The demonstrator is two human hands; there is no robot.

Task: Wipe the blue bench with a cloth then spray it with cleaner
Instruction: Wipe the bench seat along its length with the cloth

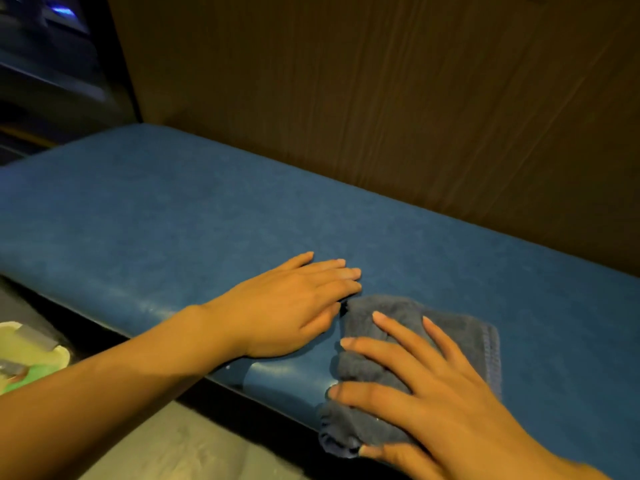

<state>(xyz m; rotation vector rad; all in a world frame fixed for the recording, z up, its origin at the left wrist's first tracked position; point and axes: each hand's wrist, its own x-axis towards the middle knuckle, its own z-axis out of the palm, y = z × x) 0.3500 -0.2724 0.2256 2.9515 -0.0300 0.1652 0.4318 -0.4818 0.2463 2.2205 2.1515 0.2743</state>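
The blue bench (156,209) runs from the upper left to the lower right under a brown wall. A folded dark blue-grey cloth (464,337) lies on its front edge, partly hanging over the rim. My right hand (426,393) lies flat on the cloth, fingers spread, pressing it onto the seat. Just left of the cloth, my left hand (294,306) rests palm-down on the bare seat with fingers together, its fingertips touching the cloth's edge. No spray bottle is in view.
A brown panelled wall (381,81) stands right behind the bench. At the lower left edge sits a pale green and white object (31,358), cut off by the frame. Grey floor (180,448) shows below the bench front. Dark fittings fill the upper left corner.
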